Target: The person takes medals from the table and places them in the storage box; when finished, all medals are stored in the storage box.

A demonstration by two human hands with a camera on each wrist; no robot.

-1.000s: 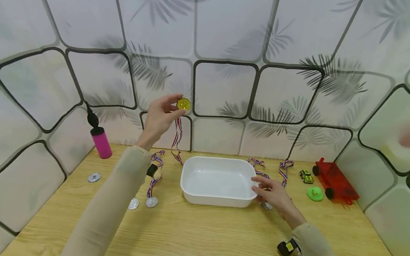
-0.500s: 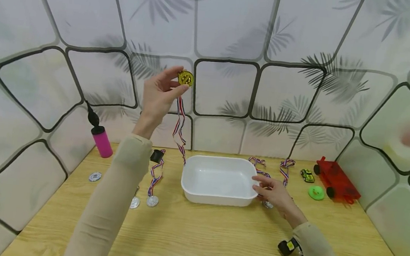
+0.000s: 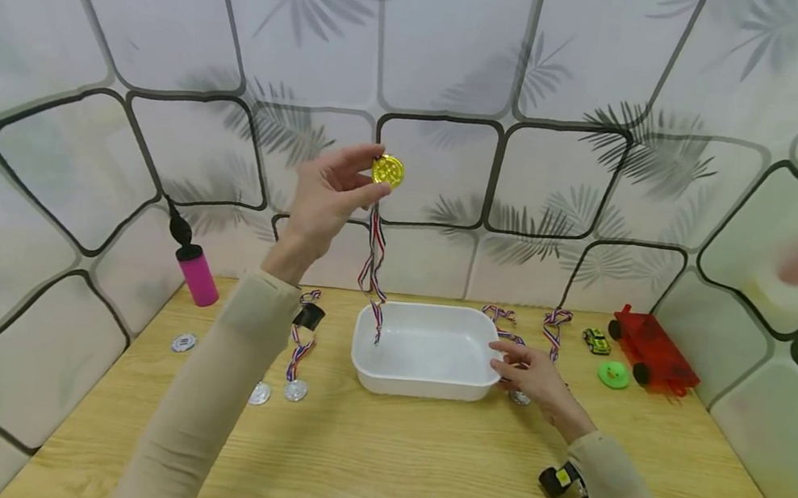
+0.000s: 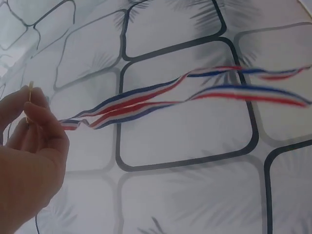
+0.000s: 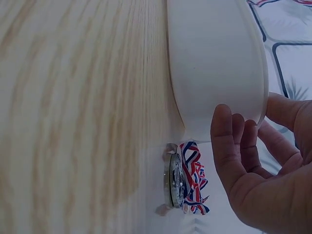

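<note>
Left hand (image 3: 327, 201), raised in front of the patterned wall (image 3: 436, 176), pinches a gold medal (image 3: 388, 171) between thumb and fingers; the disc stands above and a little left of the white basin (image 3: 421, 388), its face turned toward the head camera (the left wrist view shows it edge-on). Its striped ribbon (image 3: 374, 250), red, white and blue, hangs below the hand in two strands, the lower end overlapping the basin's left interior; contact there cannot be told. Right hand (image 3: 534, 379) grips the basin's right end, fingers on both sides of the rim in the right wrist view. The basin sits on the wood-grained table (image 3: 406, 461). Just beside the right hand lies a silver medal (image 5: 176, 180) with its bunched ribbon, and two further ribbon lengths run behind it. Left of the basin, two silver medals (image 3: 295, 391) lie near each other, one partly hidden by the left sleeve (image 3: 223, 393). Farther left are a round chip (image 3: 183, 342) and a pink cylinder (image 3: 197, 276) with a black top. At the far right: a yellow-green toy car (image 3: 596, 341), a green duck toy (image 3: 614, 375) and a red wheeled toy (image 3: 654, 353).
</note>
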